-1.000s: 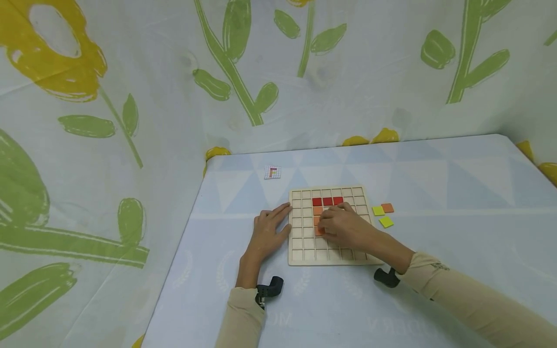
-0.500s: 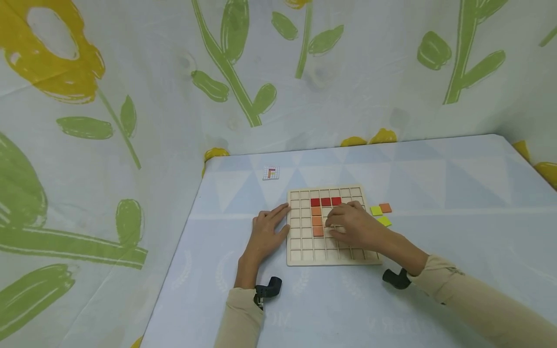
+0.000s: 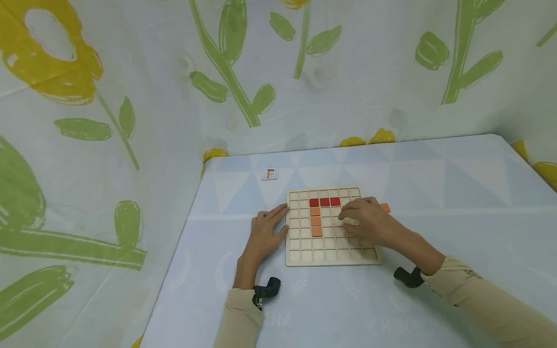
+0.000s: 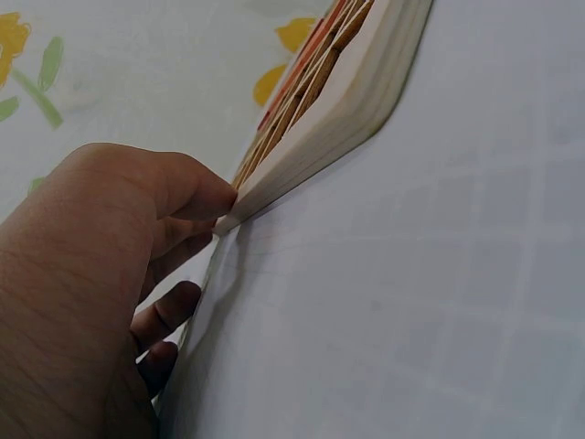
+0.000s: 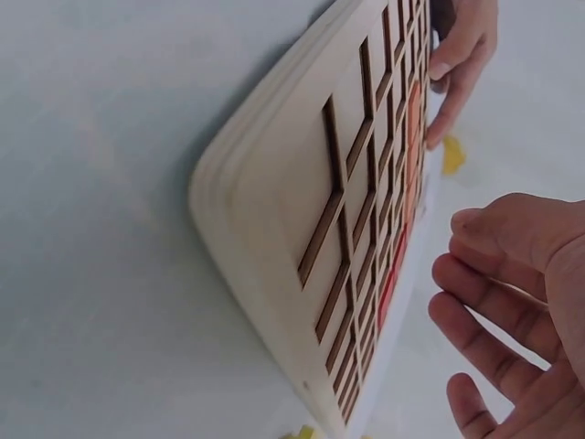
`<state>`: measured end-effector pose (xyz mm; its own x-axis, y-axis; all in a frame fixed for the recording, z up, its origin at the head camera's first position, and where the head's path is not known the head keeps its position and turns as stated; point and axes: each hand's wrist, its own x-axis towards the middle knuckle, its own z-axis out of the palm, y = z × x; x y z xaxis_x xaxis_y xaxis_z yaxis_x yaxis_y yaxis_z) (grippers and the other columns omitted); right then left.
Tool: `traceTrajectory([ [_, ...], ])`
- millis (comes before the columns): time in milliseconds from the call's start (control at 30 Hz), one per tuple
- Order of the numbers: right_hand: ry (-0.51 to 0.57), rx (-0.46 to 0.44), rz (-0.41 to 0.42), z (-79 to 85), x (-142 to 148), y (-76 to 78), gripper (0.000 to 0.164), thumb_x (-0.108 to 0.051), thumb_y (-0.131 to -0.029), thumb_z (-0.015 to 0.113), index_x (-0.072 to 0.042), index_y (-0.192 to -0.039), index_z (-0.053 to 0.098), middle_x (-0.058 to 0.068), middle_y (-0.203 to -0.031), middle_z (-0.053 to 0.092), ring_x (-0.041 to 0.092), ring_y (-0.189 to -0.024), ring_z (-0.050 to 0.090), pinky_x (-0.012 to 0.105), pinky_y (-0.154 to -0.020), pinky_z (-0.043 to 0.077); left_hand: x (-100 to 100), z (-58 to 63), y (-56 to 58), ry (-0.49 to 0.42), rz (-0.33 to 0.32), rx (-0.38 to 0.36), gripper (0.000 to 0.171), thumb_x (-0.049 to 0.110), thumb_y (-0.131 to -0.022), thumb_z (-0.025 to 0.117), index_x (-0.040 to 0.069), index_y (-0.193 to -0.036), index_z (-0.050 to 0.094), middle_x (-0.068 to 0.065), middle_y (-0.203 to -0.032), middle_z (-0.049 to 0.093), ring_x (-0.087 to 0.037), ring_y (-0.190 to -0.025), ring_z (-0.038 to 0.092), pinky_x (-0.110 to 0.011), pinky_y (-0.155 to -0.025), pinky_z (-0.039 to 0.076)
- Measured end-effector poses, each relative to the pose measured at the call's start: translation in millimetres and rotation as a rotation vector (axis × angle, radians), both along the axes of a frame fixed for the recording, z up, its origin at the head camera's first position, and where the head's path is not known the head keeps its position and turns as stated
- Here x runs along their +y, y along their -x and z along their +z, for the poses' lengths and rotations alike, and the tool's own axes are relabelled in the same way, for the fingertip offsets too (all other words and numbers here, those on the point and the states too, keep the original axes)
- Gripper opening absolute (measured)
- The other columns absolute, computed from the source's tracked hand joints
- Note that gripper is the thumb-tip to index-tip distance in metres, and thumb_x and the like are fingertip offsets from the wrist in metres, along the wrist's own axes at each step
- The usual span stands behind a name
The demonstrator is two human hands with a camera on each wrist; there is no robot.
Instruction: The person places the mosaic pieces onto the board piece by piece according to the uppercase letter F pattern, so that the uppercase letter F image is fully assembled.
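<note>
A wooden grid board (image 3: 304, 245) lies on the table. Three red tiles (image 3: 324, 202) form a row near its far side, and three orange tiles (image 3: 315, 221) run down in a column from the leftmost red one. My left hand (image 3: 266, 231) rests at the board's left edge, fingertips and thumb touching the rim with relaxed fingers. Over the right part of the board hovers my right hand (image 3: 370, 221). In the right wrist view its fingers (image 5: 494, 343) are spread and loosely bent, holding nothing.
Just right of the board a loose orange tile (image 3: 385, 208) shows, partly behind the right hand. A small card (image 3: 270, 173) with a printed grid pattern lies beyond the board's far left corner. A flower-printed cloth (image 3: 374, 72) hangs behind the table.
My right hand has moved right, away from the lowest orange tile, uncovering the orange column. It now hides the loose yellow tiles beside the board. The left hand stays at the edge.
</note>
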<state>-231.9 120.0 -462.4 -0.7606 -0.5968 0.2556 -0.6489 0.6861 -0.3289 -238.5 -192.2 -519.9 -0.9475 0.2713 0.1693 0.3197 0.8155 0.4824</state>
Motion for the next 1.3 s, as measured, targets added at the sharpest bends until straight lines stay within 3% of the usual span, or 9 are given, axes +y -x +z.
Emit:
traceTrajectory([
  [833,-0.006,0.003,-0.160,4.7,55,3.9,0.020,-0.007,-0.085,0.077,-0.008,-0.105,0.075,0.010,-0.112,0.068,0.034,-0.111,0.058,0.057,-0.095,0.033,1,-1.6,-0.2,0.006,0.002,-0.010,0.053,0.032,-0.097,0.056,0.024,-0.149,0.051,0.013,-0.155,0.042,-0.020,-0.118,0.046,-0.046,-0.101,0.031],
  [1300,-0.031,-0.017,-0.236,-2.9,75,10.2,0.020,-0.007,-0.085,0.075,-0.002,-0.104,0.074,0.016,-0.112,0.069,0.037,-0.112,0.057,0.060,-0.094,0.034,2,-0.1,-2.3,-0.007,0.003,0.001,0.053,0.030,-0.096,0.057,0.023,-0.148,0.052,0.009,-0.154,0.044,-0.022,-0.116,0.047,-0.047,-0.101,0.031],
])
